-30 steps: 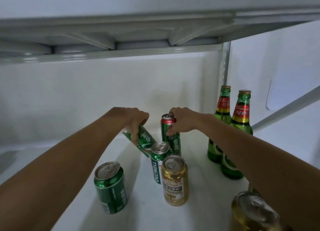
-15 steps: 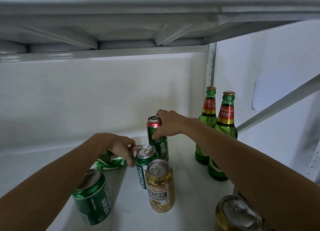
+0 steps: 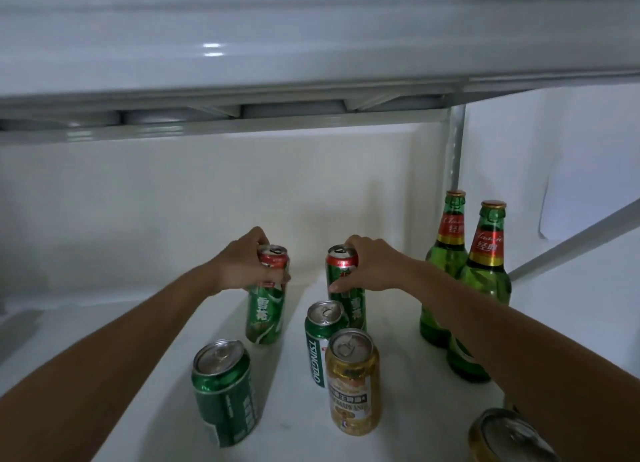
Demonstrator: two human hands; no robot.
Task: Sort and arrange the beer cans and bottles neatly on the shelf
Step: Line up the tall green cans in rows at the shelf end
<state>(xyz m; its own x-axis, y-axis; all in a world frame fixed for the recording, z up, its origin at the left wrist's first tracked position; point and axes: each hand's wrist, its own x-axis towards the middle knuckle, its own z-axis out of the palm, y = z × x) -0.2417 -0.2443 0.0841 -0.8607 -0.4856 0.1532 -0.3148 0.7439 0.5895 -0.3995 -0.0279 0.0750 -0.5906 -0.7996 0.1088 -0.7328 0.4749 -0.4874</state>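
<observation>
My left hand [image 3: 246, 266] grips the top of a tall green can with a red band [image 3: 266, 312], which stands upright on the white shelf [image 3: 294, 413]. My right hand [image 3: 369, 268] grips the top of a matching green can [image 3: 353, 306] a little to the right. In front of that one stand a green Tsingtao can [image 3: 320, 340] and a gold can [image 3: 353, 382]. A shorter green can [image 3: 225, 390] stands at the front left. Two green glass bottles [image 3: 446, 267] [image 3: 485, 288] stand at the right, partly behind my right forearm.
Another gold can [image 3: 509, 437] shows at the bottom right corner. An upper shelf [image 3: 277, 122] hangs low overhead. A metal upright post [image 3: 453, 150] stands at the back right, and a slanted brace [image 3: 581, 240] runs beyond the bottles. A white wall closes the back.
My left hand lifted the tilted, lying green can and now holds it upright to the left of the other tall can. My right hand stayed on its can.
</observation>
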